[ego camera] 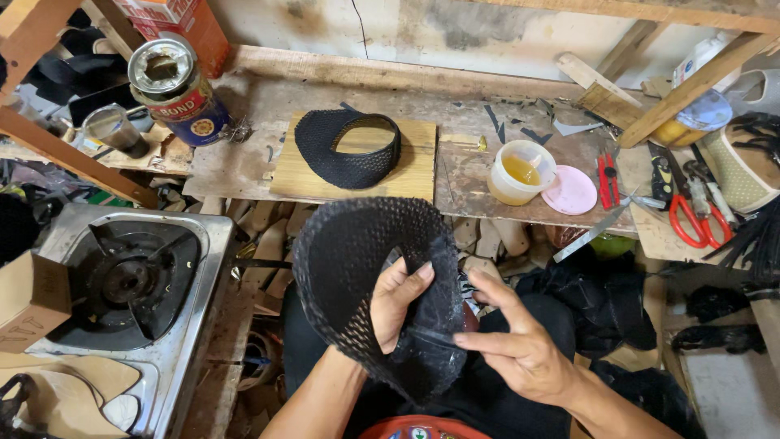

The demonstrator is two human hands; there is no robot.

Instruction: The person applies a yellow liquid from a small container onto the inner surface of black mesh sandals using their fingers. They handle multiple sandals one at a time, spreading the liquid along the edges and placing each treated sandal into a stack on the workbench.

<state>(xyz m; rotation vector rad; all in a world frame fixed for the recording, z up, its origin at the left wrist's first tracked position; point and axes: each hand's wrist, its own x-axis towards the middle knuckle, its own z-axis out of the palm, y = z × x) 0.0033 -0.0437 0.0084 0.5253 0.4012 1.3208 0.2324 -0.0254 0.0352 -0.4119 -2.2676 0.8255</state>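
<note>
Head view shows the left hand (pixel 398 302) with its fingers curled shut through the opening of a black woven mesh shoe upper (pixel 370 272), gripping the lower wall from inside, thumb up along the inner face. The right hand (pixel 520 345) has its fingers spread; the forefinger and thumb tips press the outer seam edge near the bottom, not clamped around it. To work this seam well, I judge that the left hand should keep the band taut and rounded while the right fingertips press along the edge evenly, avoiding creases. Held over the lap, below the bench, the upper is a curved black band with a diamond-perforated weave and a smooth, darker lining patch. A second similar upper (pixel 348 148) sits on a wooden board (pixel 418 167), near a cup of yellow glue (pixel 521 171).
</note>
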